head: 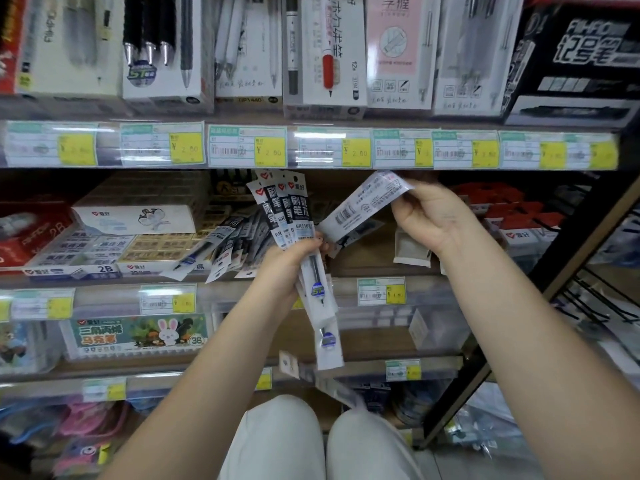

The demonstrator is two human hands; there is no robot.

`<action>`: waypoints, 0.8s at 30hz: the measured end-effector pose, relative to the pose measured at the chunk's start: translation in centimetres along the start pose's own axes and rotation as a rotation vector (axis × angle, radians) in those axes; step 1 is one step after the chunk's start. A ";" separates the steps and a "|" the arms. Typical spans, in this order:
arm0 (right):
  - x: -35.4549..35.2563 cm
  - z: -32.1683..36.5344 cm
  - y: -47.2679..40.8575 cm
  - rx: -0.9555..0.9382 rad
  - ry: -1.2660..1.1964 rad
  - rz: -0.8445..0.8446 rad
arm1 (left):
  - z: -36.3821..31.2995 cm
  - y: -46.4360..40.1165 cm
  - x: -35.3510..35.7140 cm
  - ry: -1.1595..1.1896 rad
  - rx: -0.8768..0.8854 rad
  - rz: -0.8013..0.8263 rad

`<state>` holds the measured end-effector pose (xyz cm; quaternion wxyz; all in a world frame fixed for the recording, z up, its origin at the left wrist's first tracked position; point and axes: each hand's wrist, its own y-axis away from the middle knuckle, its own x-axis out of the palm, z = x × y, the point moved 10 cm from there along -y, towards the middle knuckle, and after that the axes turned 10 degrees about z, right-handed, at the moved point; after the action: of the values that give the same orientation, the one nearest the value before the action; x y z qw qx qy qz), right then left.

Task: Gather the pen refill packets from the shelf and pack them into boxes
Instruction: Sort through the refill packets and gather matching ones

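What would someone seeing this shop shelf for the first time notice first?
Most striking is the fan of pen refill packets gripped in the left hand at centre frame, in front of the middle shelf. Just to its right, the right hand pinches a single packet turned barcode side out. Above both runs a row of yellow price tags along the upper shelf edge.

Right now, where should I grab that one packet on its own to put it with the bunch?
Pinch the single packet near its lower left end, coming from the left. That end points toward the bunch of packets in the left hand; the right hand already holds its upper end.
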<state>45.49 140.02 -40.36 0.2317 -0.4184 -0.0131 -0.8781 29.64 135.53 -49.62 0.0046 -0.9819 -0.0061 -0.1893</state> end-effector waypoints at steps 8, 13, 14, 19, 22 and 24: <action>-2.8 -0.6 -0.4 -0.022 -0.077 -0.200 | 0.5 -0.3 -0.2 0.050 -0.051 -0.076; -2.4 -1.3 -0.3 -0.055 -0.154 -0.276 | -0.6 -0.1 0.6 -0.011 -0.019 -0.044; -2.2 -1.4 -0.2 -0.058 -0.148 -0.294 | -1.1 0.0 0.9 -0.059 0.002 -0.035; -1.9 -1.7 0.0 -0.066 -0.140 -0.369 | -3.4 0.4 2.6 -0.298 0.128 0.010; -1.7 -2.0 0.1 -0.077 -0.173 -0.403 | -3.4 0.3 3.4 -0.333 0.133 0.039; -1.6 -1.9 -0.1 -0.096 -0.127 -0.377 | -3.4 0.1 3.4 -0.363 0.137 0.027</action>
<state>44.94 140.30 -42.83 0.0416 -0.4735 -0.0639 -0.8775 31.57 135.45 -45.17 0.0730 -0.9973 -0.0063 -0.0084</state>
